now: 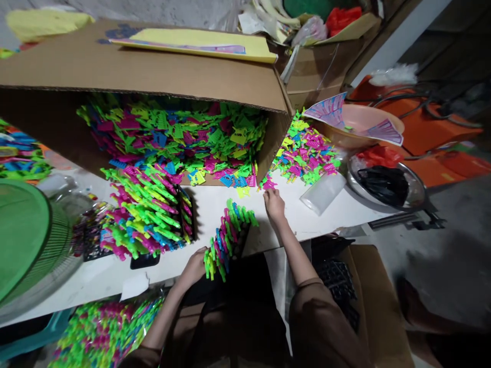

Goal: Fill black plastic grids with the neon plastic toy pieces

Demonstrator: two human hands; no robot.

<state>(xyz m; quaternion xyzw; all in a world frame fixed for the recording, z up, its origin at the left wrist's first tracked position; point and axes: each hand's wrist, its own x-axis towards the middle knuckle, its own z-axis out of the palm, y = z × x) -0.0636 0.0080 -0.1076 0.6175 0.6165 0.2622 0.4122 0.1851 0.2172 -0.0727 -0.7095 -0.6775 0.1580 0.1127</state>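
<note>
My left hand [196,266] is closed on the lower left end of a dark rack [241,240] lined with green, pink, blue and yellow plastic pieces. Its fingertips are partly hidden behind the pieces. My right hand [274,205] has its fingers bent together over a pink piece [268,183] at the edge of a mixed pile [307,151]; whether it grips that piece is too small to tell. Left of the rack lies a large stack of filled racks [143,214]. Behind them, a cardboard box [153,71] on its side holds many flat colored pieces [184,135].
A green basket [26,235] stands at the left. At the right are a clear plastic cylinder [323,193], a metal bowl [416,197] with bags and an orange basin [389,115]. Below sits an open carton [378,306], with a person's leg [425,317] beside it.
</note>
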